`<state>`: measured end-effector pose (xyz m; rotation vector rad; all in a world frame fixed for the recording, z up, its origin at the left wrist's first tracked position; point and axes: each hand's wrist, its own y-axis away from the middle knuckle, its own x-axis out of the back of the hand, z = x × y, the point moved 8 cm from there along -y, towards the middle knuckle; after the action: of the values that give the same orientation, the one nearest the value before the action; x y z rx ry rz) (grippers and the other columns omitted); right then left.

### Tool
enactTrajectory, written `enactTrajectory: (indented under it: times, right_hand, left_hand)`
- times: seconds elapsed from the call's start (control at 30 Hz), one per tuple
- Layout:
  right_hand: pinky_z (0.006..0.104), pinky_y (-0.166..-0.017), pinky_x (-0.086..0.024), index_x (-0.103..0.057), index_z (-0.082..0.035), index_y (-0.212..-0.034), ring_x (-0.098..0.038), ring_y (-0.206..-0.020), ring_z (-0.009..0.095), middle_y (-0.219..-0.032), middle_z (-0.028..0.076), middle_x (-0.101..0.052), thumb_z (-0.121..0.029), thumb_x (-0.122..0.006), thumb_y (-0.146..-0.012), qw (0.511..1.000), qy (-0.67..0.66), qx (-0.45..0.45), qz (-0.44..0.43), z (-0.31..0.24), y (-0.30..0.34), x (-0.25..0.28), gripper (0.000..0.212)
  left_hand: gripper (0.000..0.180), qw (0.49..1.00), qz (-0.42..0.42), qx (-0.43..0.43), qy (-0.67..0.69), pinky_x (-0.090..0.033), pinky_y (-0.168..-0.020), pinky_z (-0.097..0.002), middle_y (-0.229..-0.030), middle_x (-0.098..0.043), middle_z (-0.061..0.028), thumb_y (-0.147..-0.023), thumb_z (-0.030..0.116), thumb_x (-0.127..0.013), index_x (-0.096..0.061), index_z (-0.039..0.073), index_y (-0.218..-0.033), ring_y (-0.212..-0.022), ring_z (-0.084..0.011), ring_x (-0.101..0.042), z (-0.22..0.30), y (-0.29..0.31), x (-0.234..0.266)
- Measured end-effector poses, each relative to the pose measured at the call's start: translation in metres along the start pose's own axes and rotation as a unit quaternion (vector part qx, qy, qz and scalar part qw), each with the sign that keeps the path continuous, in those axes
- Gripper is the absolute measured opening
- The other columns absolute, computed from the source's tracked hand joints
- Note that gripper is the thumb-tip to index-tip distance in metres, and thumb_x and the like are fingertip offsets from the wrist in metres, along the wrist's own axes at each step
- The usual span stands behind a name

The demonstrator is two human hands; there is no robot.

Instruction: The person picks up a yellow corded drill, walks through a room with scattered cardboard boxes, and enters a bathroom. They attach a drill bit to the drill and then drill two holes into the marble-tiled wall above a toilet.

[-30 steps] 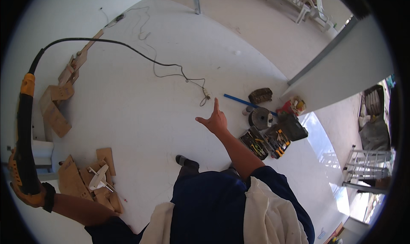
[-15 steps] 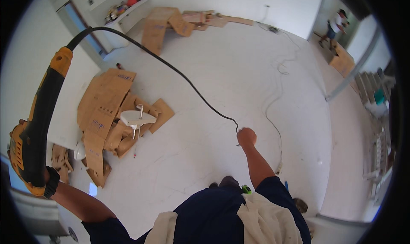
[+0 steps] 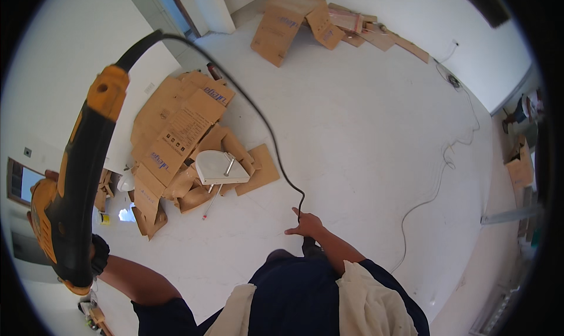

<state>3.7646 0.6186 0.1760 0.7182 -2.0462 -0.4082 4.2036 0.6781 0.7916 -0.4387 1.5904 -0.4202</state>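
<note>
From the head view: a yellow-and-black corded power tool raised high at the left edge, gripped at its lower body by the left hand, fingers mostly hidden behind the housing but evidently wrapped around it, a dark wrist strap just below. Black power cord leaving the top of the handle, arcing over a pile of flattened cardboard boxes and dropping to the right hand, held low in front of the body above the white floor. Right-hand fingers curled and pinching the cord where it kinks, thumb stretched out to the left. A small white pedestal-like fitting with a metal rod lying on the cardboard; more cardboard sheets by the far wall; a thin loose cable snaking across the floor to the right, well apart from the held cord. Judged from this, cord management under way: best done with the tool kept steady and upright in the left grip, slack drawn through the right hand smoothly rather than jerked, the loop kept off the cardboard edges and the fitting so nothing snags, and clear of the feet and the loose floor cable to avoid tangling or tripping.
</note>
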Motion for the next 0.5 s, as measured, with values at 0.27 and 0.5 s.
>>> enactTrajectory:
  times: [0.27,0.5]
  right_hand:
    - [0.0513,-0.091,-0.055,-0.077,0.001,-0.093,-0.07,-0.101,0.044,-0.1,0.026,-0.073,-0.051,-0.062,-0.09,0.971,-0.045,-0.204,0.119,0.165,-0.115,0.103,0.055]
    - [0.044,-0.083,-0.057,-0.078,-0.006,-0.086,-0.074,-0.088,0.035,-0.082,0.023,-0.075,-0.056,-0.053,-0.097,0.925,-0.029,-0.37,0.077,0.313,-0.095,0.217,0.057]
  left_hand:
    - [0.042,0.878,0.093,-0.061,-0.466,-0.04,-0.119,-0.0386,-0.135,-0.055,-0.0097,-0.103,0.032,-0.057,-0.055,0.006,-0.135,-0.139,-0.0267,-0.045,-0.011,-0.132,0.122]
    - [0.033,0.838,0.288,-0.204,-0.416,-0.047,-0.106,-0.0512,-0.113,-0.069,-0.0112,-0.1,0.032,-0.059,-0.063,0.005,-0.118,-0.111,-0.0313,-0.065,0.07,-0.201,0.351]
